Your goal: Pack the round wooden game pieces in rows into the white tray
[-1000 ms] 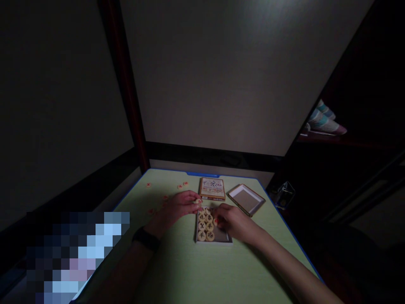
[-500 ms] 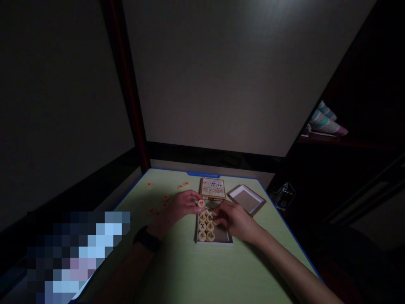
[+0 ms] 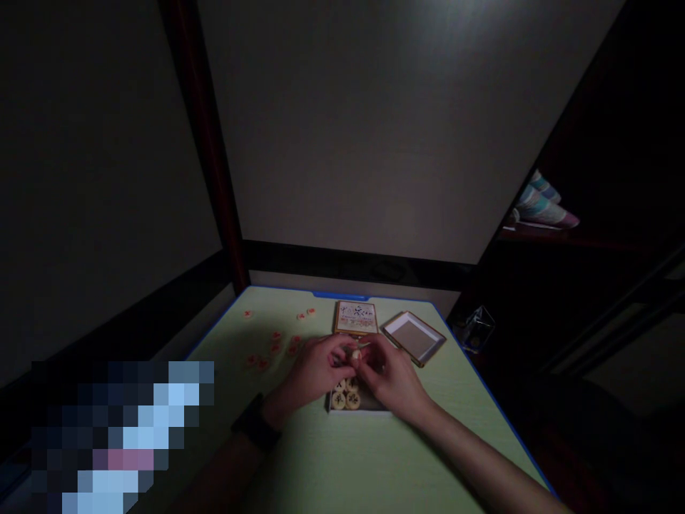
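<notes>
A round Chinese chess piece (image 3: 356,354) is pinched between the fingertips of my left hand (image 3: 318,368) and my right hand (image 3: 393,375). Both hands are closed and meet above the far part of an open box tray (image 3: 364,412). Black-marked chess pieces (image 3: 345,400) lie in rows on the tray's left side; the rows farther back are hidden by my hands. A dark band is on my left wrist. Red-marked chess pieces (image 3: 262,363) are scattered on the table to the left of my left hand.
Behind my hands lies a printed box lid (image 3: 357,317). An upturned, white-walled lid (image 3: 414,337) rests to its right. The green table (image 3: 300,464) has a blue edge, with a wall panel (image 3: 347,143) beyond. A shiny packet (image 3: 475,328) is off the right edge.
My left hand has brought the red-marked piece right and nearer to me, against the fingers of my right hand. My right hand has lifted off the pieces in the tray.
</notes>
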Available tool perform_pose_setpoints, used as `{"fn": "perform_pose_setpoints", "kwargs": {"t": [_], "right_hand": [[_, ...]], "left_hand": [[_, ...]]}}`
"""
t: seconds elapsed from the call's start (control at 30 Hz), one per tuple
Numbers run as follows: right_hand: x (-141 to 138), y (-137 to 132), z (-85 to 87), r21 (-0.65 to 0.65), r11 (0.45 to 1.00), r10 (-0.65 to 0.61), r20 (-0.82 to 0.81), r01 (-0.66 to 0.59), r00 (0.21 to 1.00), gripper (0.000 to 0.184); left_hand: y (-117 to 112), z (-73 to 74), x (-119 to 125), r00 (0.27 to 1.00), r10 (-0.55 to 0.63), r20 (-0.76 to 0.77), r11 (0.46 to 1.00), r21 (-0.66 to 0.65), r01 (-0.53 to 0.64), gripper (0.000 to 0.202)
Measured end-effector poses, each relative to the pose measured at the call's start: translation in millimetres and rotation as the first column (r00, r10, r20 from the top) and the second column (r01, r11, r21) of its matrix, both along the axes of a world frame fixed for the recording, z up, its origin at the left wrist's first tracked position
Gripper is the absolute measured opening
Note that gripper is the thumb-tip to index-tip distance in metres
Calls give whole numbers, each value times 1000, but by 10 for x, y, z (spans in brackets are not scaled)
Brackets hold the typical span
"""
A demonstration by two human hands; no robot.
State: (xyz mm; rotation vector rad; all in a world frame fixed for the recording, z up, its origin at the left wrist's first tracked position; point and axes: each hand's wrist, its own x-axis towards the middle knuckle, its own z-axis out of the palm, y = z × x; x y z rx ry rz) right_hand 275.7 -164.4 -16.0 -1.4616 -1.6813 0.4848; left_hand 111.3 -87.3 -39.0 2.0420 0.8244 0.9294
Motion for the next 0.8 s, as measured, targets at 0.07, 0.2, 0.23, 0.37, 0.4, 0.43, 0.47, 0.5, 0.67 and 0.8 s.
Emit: {"fn": "perform_pose_setpoints", "kwargs": {"t": [0.07, 0.2, 0.23, 0.37, 0.4, 0.43, 0.47, 0.5, 0.67, 0.8], "right_hand": [[106, 14, 102, -50, 999, 14, 132, -8, 991, 12], [264, 36, 196, -192, 981, 72, 448, 17, 891, 4], [271, 35, 190, -216, 976, 88, 505, 27, 859, 5], [198, 22, 133, -281, 959, 163, 631, 27, 758, 14], [173, 20, 122, -294, 956, 176, 638, 26, 750, 15], [152, 21, 114, -305, 952, 186, 637, 23, 748, 16], [136, 24, 107, -314, 949, 196, 629, 15, 752, 17], [128, 30, 99, -320, 947, 206, 619, 4, 758, 17], [163, 60, 37, -320, 946, 238, 593, -46, 770, 19], [182, 64, -5, -316, 948, 231, 605, -36, 762, 22]], "left_hand": [[18, 35, -36, 999, 29, -26, 996, 80, -27, 36], [91, 43, -90, 989, 126, -76, 966, 238, -104, 21], [110, 26, -95, 986, 143, -90, 960, 253, -116, 18], [152, -57, -94, 978, 159, -133, 958, 260, -121, 16], [154, -71, -92, 978, 158, -137, 958, 262, -118, 16], [154, -81, -91, 978, 156, -139, 957, 265, -115, 16], [152, -86, -90, 979, 151, -139, 958, 267, -110, 16], [149, -88, -90, 979, 147, -139, 958, 267, -106, 15], [139, -72, -89, 981, 142, -131, 961, 256, -105, 14], [145, -72, -87, 982, 145, -125, 961, 255, -110, 14]]}}
